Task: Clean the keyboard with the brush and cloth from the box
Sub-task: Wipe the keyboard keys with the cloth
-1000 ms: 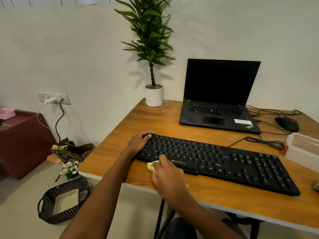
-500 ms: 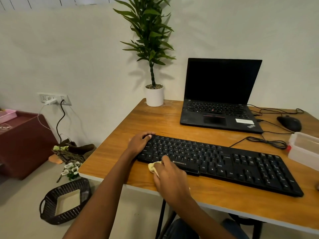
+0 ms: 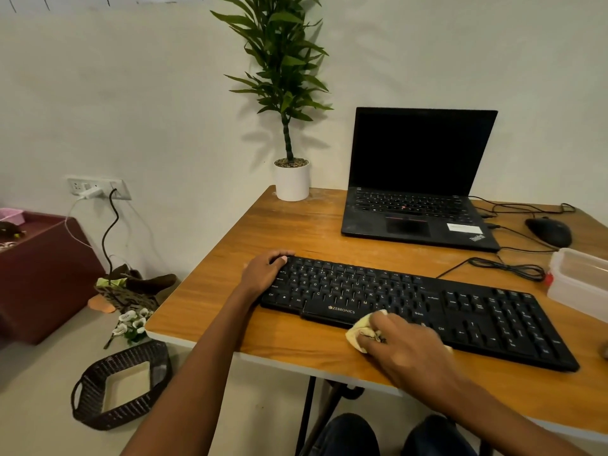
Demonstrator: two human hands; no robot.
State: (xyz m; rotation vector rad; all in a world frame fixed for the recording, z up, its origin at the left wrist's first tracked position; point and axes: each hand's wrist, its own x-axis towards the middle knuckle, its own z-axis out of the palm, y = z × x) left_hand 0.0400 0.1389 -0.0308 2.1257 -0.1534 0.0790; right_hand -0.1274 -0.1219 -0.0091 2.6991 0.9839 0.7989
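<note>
Cloth pressed to the keyboard's front edge

The black keyboard lies across the wooden bench. The left hand curls its fingers over the keyboard's far left corner and holds it. The right hand bunches a pale yellow cloth in curled fingers against the front edge, just right of the space bar. A clear box sits near the keyboard's right end.

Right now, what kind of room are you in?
Probably a home office or study corner: a wooden desk holds a laptop, a black keyboard and a mouse, with a potted plant at its corner.
</note>
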